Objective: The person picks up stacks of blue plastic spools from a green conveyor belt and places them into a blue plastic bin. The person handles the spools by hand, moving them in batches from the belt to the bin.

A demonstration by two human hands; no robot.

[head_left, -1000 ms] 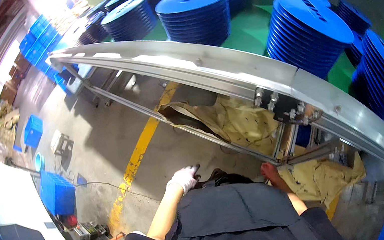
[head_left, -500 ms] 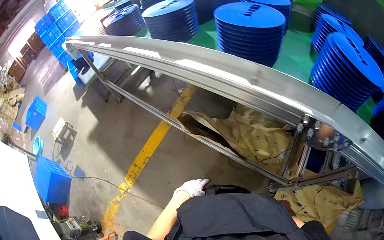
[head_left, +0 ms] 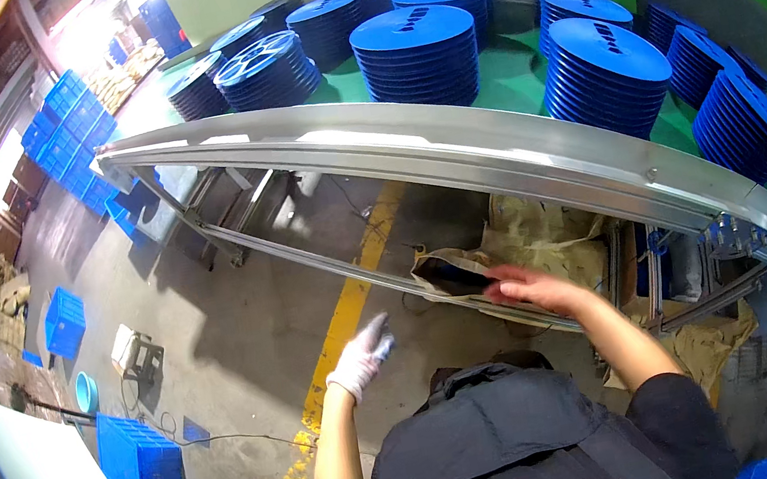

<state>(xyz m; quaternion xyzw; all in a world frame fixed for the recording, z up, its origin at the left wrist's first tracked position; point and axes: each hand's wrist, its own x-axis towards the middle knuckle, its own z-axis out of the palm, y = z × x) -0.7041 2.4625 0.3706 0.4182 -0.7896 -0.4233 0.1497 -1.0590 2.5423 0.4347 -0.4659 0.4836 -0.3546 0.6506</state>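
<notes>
My left hand [head_left: 361, 360] wears a white glove with grey-blue fingertips. It is held up in front of my body, over the floor, with its fingers stretched forward and nothing seen in it. My right hand [head_left: 536, 287] is bare and slightly blurred. Its fingers reach out toward the left, in front of the metal table's lower rail and a crumpled tan sack [head_left: 546, 238]; whether they touch the sack I cannot tell. Stacks of blue discs [head_left: 417, 56] with dark marks on top stand on the table's green surface, beyond both hands.
The table's silver metal edge [head_left: 368, 146] runs across in front of me. A yellow line [head_left: 342, 323] crosses the floor. To the left are a blue crate [head_left: 140, 461], a small stool [head_left: 136, 352], a light-blue basin [head_left: 86, 392] and a cable. Stacked blue crates [head_left: 71, 140] stand farther back.
My right hand, hidden before, has come up into view. My left hand has lifted away from my body, its fingers now stretched out. The whole view has shifted to the right.
</notes>
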